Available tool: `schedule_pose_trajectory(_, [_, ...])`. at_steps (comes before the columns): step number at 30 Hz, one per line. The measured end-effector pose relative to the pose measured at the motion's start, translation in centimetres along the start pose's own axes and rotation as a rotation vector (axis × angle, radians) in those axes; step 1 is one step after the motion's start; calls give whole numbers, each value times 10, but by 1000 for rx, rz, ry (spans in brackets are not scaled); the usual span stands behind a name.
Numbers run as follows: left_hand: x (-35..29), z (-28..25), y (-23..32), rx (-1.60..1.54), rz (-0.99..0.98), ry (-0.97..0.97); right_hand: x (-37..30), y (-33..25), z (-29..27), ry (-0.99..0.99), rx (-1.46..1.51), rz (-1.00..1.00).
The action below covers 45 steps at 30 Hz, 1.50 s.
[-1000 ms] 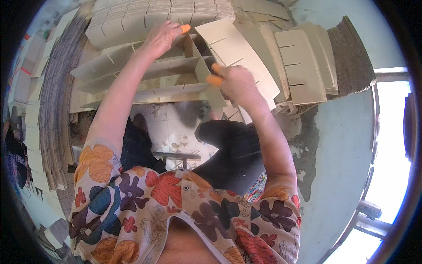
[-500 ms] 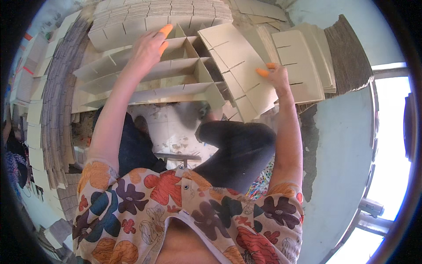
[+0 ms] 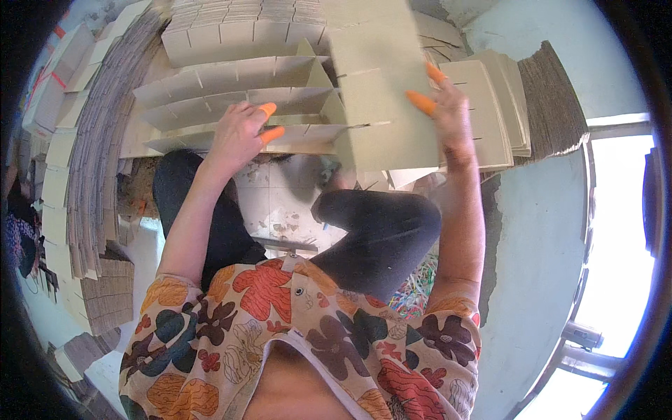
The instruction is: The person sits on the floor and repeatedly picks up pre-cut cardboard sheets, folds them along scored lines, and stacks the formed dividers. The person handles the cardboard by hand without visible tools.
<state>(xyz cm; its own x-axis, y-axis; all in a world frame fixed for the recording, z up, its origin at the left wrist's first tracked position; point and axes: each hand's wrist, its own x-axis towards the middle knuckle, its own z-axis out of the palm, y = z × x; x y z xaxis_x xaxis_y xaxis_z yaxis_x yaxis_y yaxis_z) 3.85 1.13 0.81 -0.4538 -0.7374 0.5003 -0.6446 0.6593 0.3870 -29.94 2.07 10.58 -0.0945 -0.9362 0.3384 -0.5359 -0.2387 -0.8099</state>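
My right hand (image 3: 453, 120) grips the right edge of a long slotted cardboard sheet (image 3: 388, 91), its orange-capped thumb lying on the sheet's face. That sheet stands tilted across the right end of a partly assembled cardboard divider, covering that end. Several slotted cardboard strips (image 3: 224, 75) stand on edge in rows to its left. My left hand (image 3: 241, 136), with orange caps on thumb and forefinger, is at the nearest strip (image 3: 308, 137). Its thumb and forefinger are apart, with nothing visible between them.
A pile of slotted cardboard strips (image 3: 245, 31) lies behind the rows. Slotted sheets (image 3: 483, 115) lean at the right beside a brown cardboard stack (image 3: 553, 101). Another tall stack (image 3: 98, 140) runs along the left. Colourful strands (image 3: 416, 287) lie beside my right leg, near the pale wall (image 3: 535, 231).
My left hand has come back from the far strips to the nearest one. My right hand has turned the held sheet from a slant to nearly straight, lifting its near end.
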Motion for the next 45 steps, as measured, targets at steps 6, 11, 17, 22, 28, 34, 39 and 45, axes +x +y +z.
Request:
schedule_pose_trajectory(6, [-9, 26, -15, -74, 71, -57, -6, -57, 69, -108, -326, -203])
schedule_pose_trajectory(11, [-8, 34, -18, -107, 71, -43, 6, -55, 94, -214, -430, -187])
schedule_pose_trajectory(17, [-7, 38, -18, -80, 2, -118, 12, -48, 106, -365, -431, -101])
schedule_pose_trajectory(22, [-6, 36, -18, -53, -10, -92, 23, -48, 116, -426, -415, -118])
schedule_pose_trajectory(28, [-4, 46, -24, -120, 18, -63, 20, -56, 121, -372, -385, -96])
schedule_pose_trajectory(34, [-4, 39, -20, -114, 31, -104, 8, -55, 118, -353, -382, -55])
schedule_pose_trajectory(39, [-3, 40, -17, -118, 15, -86, 19, -27, 129, -412, -380, -208])
schedule_pose_trajectory(45, [-3, 44, -19, -81, -45, -110, 13, -17, 159, -461, -577, -165])
